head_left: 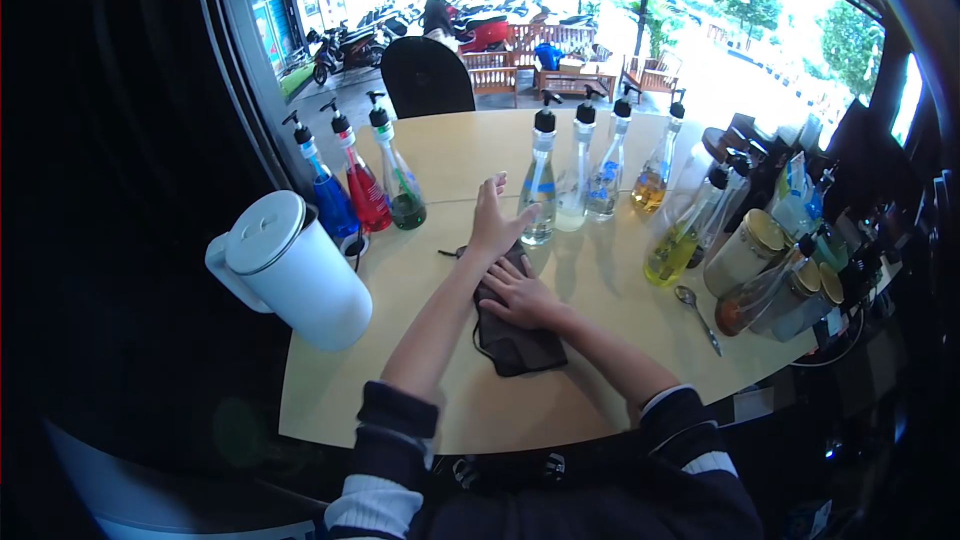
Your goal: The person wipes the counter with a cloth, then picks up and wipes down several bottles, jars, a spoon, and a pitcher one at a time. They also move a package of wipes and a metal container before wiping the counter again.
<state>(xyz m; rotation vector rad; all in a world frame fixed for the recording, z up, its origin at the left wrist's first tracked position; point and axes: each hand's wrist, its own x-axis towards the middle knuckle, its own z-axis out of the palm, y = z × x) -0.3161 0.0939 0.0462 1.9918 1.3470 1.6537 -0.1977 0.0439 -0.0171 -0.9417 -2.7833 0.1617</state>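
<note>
My left hand (497,220) is raised over the middle of the table, fingers apart and holding nothing, just left of a clear pump bottle (538,190). Below it, my right hand (520,295) lies with spread fingers on a dark cloth (520,343). The cloth is spread on the pale table (450,400), and a thin cord shows along its left edge. My forearms cross near the wrists in this view, and part of the cloth is hidden under my right hand.
A white pitcher (300,270) stands at the left, beside blue, red (366,190) and green pump bottles. Several more bottles line the back. On the right are a yellow bottle (672,252), a spoon (700,320) and lidded jars (745,250).
</note>
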